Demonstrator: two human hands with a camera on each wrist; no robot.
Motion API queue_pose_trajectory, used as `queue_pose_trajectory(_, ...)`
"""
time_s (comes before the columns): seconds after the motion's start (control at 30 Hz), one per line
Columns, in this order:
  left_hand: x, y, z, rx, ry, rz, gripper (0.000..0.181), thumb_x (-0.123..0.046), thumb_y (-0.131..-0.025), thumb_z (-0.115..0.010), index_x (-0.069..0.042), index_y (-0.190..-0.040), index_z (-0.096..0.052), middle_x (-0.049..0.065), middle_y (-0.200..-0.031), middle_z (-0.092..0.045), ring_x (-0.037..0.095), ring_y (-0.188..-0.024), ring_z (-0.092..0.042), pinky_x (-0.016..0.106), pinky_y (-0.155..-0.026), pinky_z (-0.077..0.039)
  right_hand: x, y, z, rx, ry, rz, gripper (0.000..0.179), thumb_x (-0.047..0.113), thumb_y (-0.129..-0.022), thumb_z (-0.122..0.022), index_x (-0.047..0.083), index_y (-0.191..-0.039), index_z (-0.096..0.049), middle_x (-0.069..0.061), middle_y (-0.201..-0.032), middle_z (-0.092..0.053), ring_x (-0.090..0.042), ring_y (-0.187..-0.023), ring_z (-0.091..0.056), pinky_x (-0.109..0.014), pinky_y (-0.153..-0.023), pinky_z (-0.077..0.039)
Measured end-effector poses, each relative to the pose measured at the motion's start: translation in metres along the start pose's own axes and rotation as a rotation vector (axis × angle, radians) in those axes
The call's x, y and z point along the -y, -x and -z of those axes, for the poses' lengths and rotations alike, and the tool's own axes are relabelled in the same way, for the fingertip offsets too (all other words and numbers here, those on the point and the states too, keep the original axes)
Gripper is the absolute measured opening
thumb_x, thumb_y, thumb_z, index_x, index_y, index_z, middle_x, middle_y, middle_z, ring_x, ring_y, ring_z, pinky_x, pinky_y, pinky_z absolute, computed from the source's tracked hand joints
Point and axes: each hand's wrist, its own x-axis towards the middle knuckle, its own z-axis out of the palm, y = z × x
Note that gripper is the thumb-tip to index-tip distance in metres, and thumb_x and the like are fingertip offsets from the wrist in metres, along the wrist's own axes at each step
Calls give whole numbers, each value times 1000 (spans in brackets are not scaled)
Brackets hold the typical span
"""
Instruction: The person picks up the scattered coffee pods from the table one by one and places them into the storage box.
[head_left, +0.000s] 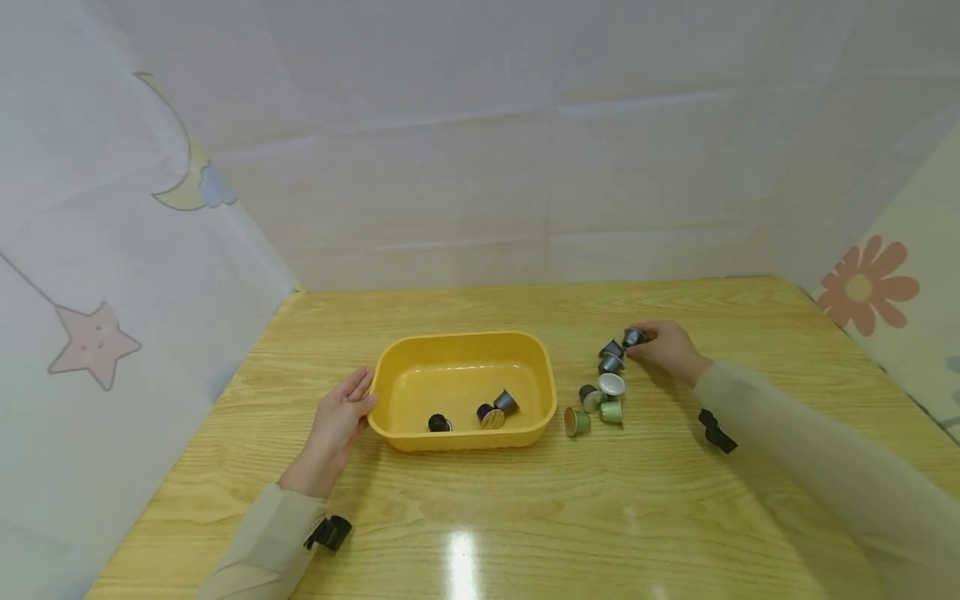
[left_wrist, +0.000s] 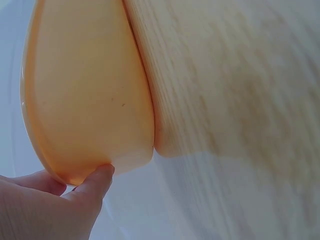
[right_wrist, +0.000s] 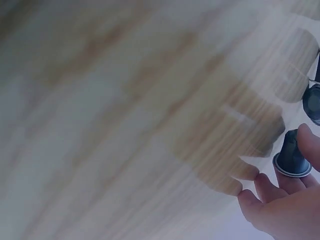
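A yellow plastic tub sits on the table, holding a black coffee capsule, a purple one with a gold lid and a grey one. At its left end, my left hand grips the rim, the thumb against the wall in the left wrist view. To the tub's right, my right hand pinches a dark coffee capsule between thumb and fingers. Right beside it is a group of capsules: dark grey ones, a white-lidded one and green ones.
The wooden table has a back edge against a pale, sheet-covered wall. Side sheets carry a pink star on the left and a red flower on the right. Black straps sit at both wrists.
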Motion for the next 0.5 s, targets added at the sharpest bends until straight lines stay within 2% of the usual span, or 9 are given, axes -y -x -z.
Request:
queue_pose_trajectory(0.1, 0, 0, 0, 7, 1, -4, 63, 2, -106, -39, 0, -160, -7, 12, -167, -14, 31, -154, -15, 45, -122, -25, -1, 1, 1, -10, -10, 0, 57, 6, -98, -64, -15, -144, -40, -40, -142, -44, -54, -131, -43, -60, -108, -41)
queue_pose_trajectory(0.3, -1, -1, 0, 5, 0, 6, 63, 1, -107, -39, -1, -161, -7, 12, -167, -14, 30, -154, -16, 45, -122, -26, 0, 2, 6, 10, -100, -33, 60, 6, -101, -60, -12, -151, -31, -39, -149, -36, -52, -139, -35, -59, -112, -37)
queue_pose_trajectory(0.5, -2, -3, -1, 3, 1, 11, 63, 1, -107, -39, -2, -161, -8, 11, -167, -14, 30, -153, -17, 44, -122, -27, 9, 9, 8, -1, -175, -50, 64, 7, -101, -60, -7, -154, -28, -38, -152, -33, -52, -140, -34, -59, -111, -38)
